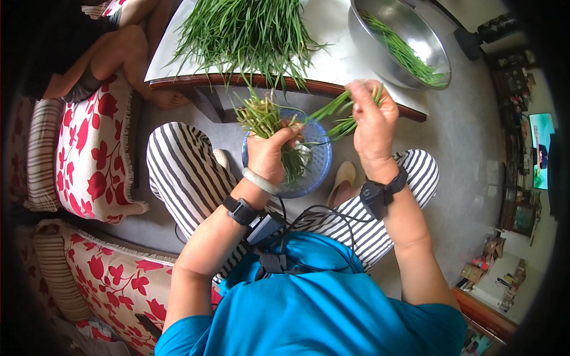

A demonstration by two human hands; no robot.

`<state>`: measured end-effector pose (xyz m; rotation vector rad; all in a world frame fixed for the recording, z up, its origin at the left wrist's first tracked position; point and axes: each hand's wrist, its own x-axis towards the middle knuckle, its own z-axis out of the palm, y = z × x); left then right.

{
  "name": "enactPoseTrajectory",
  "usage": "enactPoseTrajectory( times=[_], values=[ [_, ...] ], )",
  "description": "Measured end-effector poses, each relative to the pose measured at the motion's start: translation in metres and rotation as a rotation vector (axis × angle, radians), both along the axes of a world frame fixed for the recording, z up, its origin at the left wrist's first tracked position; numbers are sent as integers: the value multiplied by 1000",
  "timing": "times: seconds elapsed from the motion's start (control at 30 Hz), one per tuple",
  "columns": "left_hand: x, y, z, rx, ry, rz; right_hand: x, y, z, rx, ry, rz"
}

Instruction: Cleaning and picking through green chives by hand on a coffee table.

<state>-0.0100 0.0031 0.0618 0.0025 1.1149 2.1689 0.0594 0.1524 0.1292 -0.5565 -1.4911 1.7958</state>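
My left hand grips a bunch of Chinese chives, its pale root ends up and its leaves hanging down. That hand is over a blue plastic basket on the floor. To the right, my right hand pinches a few green chive stalks, which stretch toward the bunch and look slightly blurred. A large pile of chives covers part of the low table. More chives lie lined up inside a steel bowl at the table's right.
The white-topped table has a wooden edge just beyond my hands. A person's bare leg is at the upper left, beside a floral sofa. Black cables run between my wrist straps. A lit television is far right.
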Motion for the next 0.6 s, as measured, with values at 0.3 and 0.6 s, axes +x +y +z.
enactPoseTrajectory(
  times=[0.3,0.6],
  values=[
    [-15,-14,-6,-57,43,91,16,55,5,-212,-75,-53],
    [-17,-21,-8,132,-88,-100,16,34,15,-147,-134,541]
  ],
)
